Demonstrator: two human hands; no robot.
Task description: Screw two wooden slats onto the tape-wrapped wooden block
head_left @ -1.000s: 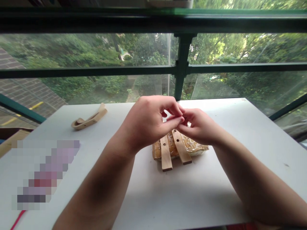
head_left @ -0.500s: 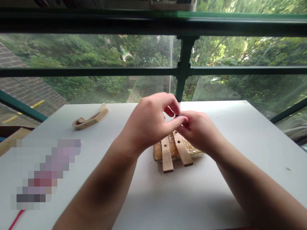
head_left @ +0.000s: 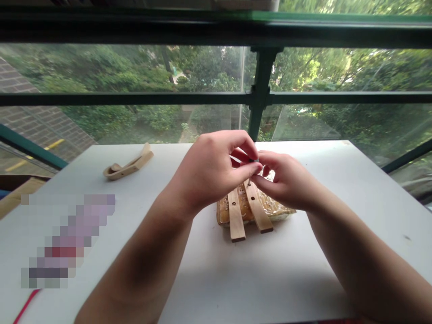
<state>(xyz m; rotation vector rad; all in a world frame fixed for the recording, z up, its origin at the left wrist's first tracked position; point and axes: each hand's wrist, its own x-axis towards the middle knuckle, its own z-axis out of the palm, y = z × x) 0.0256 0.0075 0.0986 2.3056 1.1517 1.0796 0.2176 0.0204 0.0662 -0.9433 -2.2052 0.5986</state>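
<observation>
My left hand pinches a small dark-topped piece with a thin metal shaft between thumb and forefinger. The shaft points down at a hole in the right of two flat wooden strips. Against the left fingertips, my right hand has its thumb and forefinger curled at the same piece, most of which the fingers hide. The left wooden strip also has a hole with a metal fitting in it. Both strips lie across a seeded, plastic-wrapped bread-like block, their near ends overhanging its front.
A curved wooden piece with holes lies at the back left of the white table. A blurred-out purplish object with a red cord is at the left. A cardboard box stands beyond the left edge; windows rise behind.
My right fingers close round the small piece at half a second ago, then spread a little now. The left hand stays nearly in place above the strips.
</observation>
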